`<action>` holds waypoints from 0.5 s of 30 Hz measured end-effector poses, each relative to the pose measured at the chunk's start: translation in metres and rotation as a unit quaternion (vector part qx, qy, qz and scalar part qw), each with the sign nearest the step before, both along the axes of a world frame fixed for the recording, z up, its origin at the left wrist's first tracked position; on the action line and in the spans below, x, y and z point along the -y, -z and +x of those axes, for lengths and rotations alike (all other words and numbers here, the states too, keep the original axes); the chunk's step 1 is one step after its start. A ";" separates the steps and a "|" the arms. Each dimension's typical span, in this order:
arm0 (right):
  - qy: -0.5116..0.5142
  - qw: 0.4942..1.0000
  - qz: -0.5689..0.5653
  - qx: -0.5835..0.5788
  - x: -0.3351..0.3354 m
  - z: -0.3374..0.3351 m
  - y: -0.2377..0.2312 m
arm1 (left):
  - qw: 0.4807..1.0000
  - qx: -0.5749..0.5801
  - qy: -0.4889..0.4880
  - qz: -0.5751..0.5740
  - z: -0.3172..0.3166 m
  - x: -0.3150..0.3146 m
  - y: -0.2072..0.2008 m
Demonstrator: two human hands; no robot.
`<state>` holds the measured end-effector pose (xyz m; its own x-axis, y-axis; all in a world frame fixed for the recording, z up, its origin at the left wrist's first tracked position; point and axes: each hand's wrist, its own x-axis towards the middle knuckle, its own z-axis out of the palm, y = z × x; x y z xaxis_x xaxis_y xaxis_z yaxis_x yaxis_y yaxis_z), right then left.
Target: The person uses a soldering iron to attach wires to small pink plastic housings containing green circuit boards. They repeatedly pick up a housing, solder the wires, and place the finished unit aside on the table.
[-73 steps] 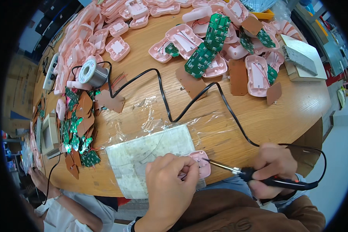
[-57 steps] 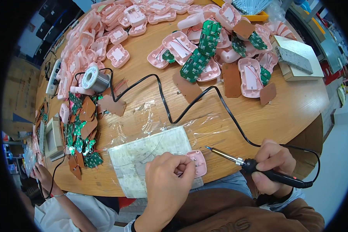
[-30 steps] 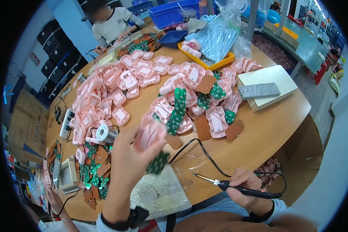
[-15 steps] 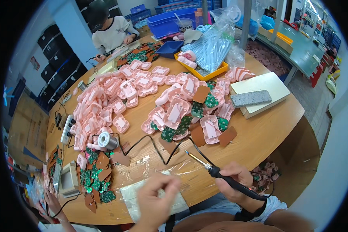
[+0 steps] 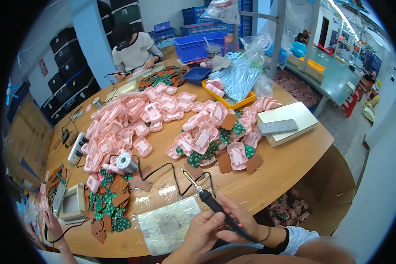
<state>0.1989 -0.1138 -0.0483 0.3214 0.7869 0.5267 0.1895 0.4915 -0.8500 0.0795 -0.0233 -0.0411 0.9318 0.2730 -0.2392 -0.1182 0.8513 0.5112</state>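
Note:
My right hand is wrapped round the black handle of a soldering iron, its metal tip pointing up and left over the table. My left hand has come against the handle from the left, its fingers curled and the thumb and fingertips at the grip; its palm side is partly hidden. Below the tip and to its left lies a whitish work pad under clear film. Beyond the tip are pink plastic shells with green circuit boards and brown board pieces.
A solder wire spool stands beside a large heap of pink shells. More boards lie left of the pad, near a wooden frame and another person's hand. A grey block rests on a cream box. Across the table, a person works.
My right hand has brought the soldering iron left and nearer the pad. My left hand has moved right and down from over the pad to the iron's handle. The view has shifted slightly.

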 end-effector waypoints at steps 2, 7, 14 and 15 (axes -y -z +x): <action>-0.046 0.990 -0.129 0.029 0.020 -0.001 -0.008 | 0.999 -0.021 -0.039 -0.002 -0.009 -0.007 0.000; -0.227 0.861 -0.394 0.228 0.059 0.061 -0.048 | 0.992 0.030 -0.105 -0.057 -0.050 -0.031 -0.011; 0.121 0.862 -0.171 0.462 -0.113 0.200 -0.067 | 0.994 0.018 -0.109 -0.019 -0.075 -0.037 -0.014; 0.110 0.843 -0.259 0.459 -0.142 0.215 -0.064 | 0.994 0.022 -0.108 -0.020 -0.076 -0.036 -0.014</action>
<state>0.4135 0.0287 0.0157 0.1345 0.9623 0.2366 0.9220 -0.0341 -0.3856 0.0033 0.0131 -0.0268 0.8624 0.4586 -0.2144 -0.3213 0.8231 0.4682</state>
